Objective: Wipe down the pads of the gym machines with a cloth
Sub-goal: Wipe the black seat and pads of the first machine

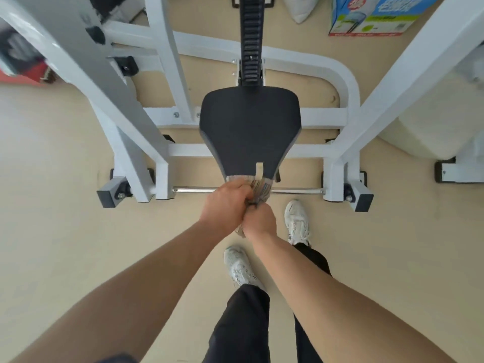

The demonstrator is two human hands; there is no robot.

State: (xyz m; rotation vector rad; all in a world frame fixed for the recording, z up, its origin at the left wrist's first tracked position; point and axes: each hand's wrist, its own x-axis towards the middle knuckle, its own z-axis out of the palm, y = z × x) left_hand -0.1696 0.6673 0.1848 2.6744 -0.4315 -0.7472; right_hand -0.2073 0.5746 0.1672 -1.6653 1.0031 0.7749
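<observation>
Your arms are reaching out, and both hands, left (225, 203) and right (260, 221), are squeezing the cloth (259, 191) at the seat's (248, 127) near edge, bunching it for wiping.

Below me, the black padded seat (250, 129) of the white machine: broad at the far end, tapering toward me, lying flat, smooth matte surface. A pale strip sits on its near edge. The grey-beige patterned cloth (259, 191) is bunched at the pad's near tip, touching it, a fold hanging just under the edge. My hands hide part of the cloth.
</observation>
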